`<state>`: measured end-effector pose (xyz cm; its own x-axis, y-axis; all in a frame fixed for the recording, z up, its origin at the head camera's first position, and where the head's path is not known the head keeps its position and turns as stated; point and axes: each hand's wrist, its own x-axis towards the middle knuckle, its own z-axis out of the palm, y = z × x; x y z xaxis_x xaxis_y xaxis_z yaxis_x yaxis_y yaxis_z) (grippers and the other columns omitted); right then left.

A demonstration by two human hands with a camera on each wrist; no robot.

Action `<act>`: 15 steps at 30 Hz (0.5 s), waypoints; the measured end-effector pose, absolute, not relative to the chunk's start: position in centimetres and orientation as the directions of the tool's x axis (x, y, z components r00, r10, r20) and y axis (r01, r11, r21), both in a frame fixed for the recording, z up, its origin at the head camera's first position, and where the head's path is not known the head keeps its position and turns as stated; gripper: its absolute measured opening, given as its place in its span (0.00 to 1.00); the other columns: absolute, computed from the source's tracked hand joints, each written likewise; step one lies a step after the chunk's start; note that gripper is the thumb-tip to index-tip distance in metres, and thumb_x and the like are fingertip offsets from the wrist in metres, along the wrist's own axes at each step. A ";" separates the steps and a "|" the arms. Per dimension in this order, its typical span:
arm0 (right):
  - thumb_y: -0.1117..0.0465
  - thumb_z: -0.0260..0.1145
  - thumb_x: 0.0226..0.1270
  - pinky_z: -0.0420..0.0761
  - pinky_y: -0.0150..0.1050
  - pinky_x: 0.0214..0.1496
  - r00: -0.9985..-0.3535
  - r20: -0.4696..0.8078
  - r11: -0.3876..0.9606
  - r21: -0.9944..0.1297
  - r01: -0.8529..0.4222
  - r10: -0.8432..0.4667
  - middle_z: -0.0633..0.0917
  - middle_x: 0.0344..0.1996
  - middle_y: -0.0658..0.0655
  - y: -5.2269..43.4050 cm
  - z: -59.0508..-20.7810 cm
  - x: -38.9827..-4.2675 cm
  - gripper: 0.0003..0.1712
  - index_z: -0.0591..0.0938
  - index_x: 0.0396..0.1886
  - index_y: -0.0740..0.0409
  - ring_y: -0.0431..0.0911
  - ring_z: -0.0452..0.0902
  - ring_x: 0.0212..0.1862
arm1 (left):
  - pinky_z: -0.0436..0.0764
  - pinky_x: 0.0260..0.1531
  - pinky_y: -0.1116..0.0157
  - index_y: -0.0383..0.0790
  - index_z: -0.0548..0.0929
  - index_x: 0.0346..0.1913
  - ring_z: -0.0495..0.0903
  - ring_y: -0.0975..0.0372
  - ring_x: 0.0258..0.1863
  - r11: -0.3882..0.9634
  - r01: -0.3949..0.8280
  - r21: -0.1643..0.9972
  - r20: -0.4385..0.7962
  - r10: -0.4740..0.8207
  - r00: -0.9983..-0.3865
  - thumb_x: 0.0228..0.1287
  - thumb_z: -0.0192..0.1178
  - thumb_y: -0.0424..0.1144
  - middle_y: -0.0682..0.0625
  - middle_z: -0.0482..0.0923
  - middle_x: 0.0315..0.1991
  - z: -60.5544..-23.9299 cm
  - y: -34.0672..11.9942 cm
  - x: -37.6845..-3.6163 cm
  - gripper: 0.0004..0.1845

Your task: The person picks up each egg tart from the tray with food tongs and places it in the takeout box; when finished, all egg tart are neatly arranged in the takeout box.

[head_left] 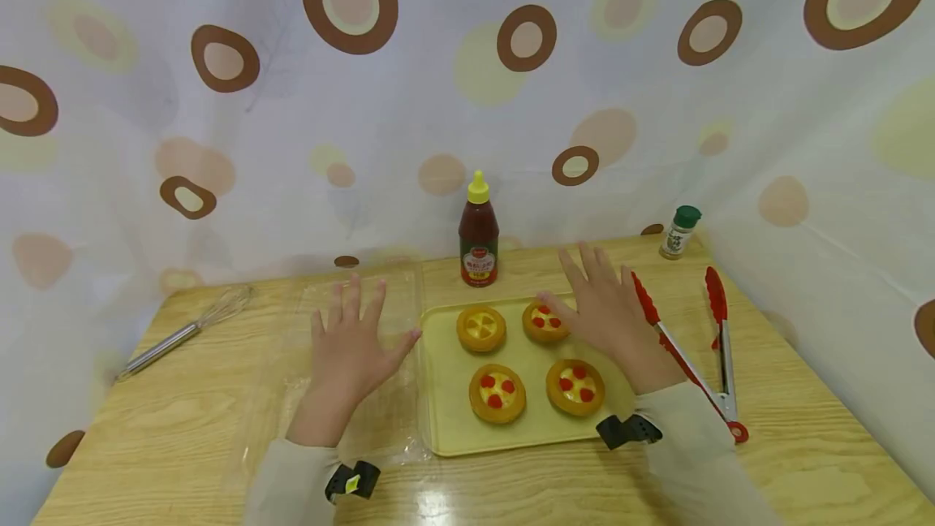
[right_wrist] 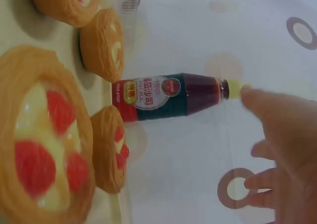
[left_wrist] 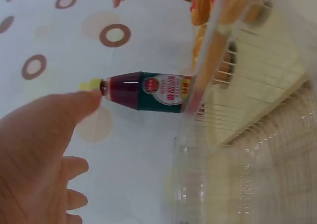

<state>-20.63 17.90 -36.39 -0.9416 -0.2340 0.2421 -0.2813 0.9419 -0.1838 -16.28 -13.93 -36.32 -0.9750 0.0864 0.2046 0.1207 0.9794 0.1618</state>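
Both your hands are flat with the fingers spread, and they hold nothing. Your left hand (head_left: 349, 343) rests on the clear plastic lid (head_left: 351, 364) just left of the yellow tray (head_left: 453, 428). Your right hand (head_left: 602, 311) lies over the tray's far right corner, its thumb touching one tart (head_left: 544, 321); three more tarts sit on the tray. The ketchup bottle (head_left: 478, 234) stands just behind the tray. I think you are only getting ready; the next move needs a real grip on something.
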 end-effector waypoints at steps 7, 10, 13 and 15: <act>0.47 0.64 0.57 0.68 0.58 0.50 -0.866 0.491 0.929 -0.273 -0.251 -0.090 0.73 0.49 0.68 21.3 -35.6 -19.3 0.35 0.70 0.55 0.68 0.63 0.67 0.51 | 0.69 0.43 0.45 0.38 0.74 0.56 0.72 0.46 0.48 0.933 0.250 0.261 0.382 0.138 -0.914 0.59 0.56 0.55 0.40 0.75 0.48 -34.1 -16.8 -14.3 0.29; 0.43 0.63 0.56 0.69 0.59 0.46 -0.886 0.464 0.921 -0.335 -0.199 -0.022 0.73 0.47 0.69 23.3 -35.5 -18.4 0.39 0.69 0.56 0.69 0.63 0.66 0.49 | 0.72 0.28 0.57 0.40 0.76 0.55 0.74 0.54 0.29 0.911 0.235 0.340 0.305 0.130 -0.944 0.62 0.51 0.56 0.46 0.77 0.32 -33.6 -19.2 -13.0 0.27; 0.37 0.60 0.56 0.69 0.59 0.43 -0.922 0.385 0.915 -0.384 -0.125 0.036 0.69 0.48 0.70 25.6 -35.9 -17.5 0.46 0.64 0.59 0.71 0.63 0.64 0.48 | 0.64 0.19 0.66 0.41 0.76 0.55 0.63 0.62 0.20 0.874 0.188 0.449 0.201 0.106 -0.974 0.64 0.48 0.57 0.51 0.67 0.23 -33.8 -21.9 -11.9 0.26; 0.35 0.58 0.56 0.69 0.58 0.38 -0.943 0.326 0.915 -0.397 -0.075 0.064 0.66 0.47 0.72 27.2 -36.4 -16.9 0.50 0.60 0.63 0.72 0.63 0.63 0.46 | 0.61 0.17 0.67 0.42 0.76 0.56 0.59 0.63 0.18 0.846 0.152 0.511 0.142 0.091 -0.986 0.65 0.48 0.56 0.51 0.63 0.22 -34.4 -23.9 -11.2 0.26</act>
